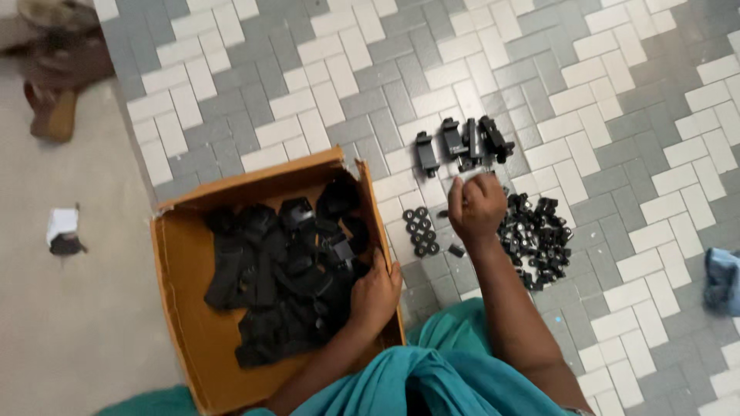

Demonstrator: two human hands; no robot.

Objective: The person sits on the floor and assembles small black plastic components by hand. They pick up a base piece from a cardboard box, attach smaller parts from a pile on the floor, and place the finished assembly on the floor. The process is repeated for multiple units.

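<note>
My left hand (375, 294) reaches into a brown cardboard box (185, 262) and rests on a heap of black plastic parts (285, 270) near the box's right wall. Whether it grips one of them is hidden. My right hand (475, 206) is over the tiled floor with its fingers pinched on a small pale piece. Just beyond it stands a short row of black assembled parts (461, 142). A pile of small black pieces (538, 239) lies to its right, and a few black rings (421, 229) lie to its left.
The floor is grey and white herringbone tile (617, 115), with a bare concrete strip (69, 323) on the left. A brown object (58, 73) sits at the top left, a small white and black item (63, 231) lies on the concrete, and a blue cloth (723, 281) is at the right edge.
</note>
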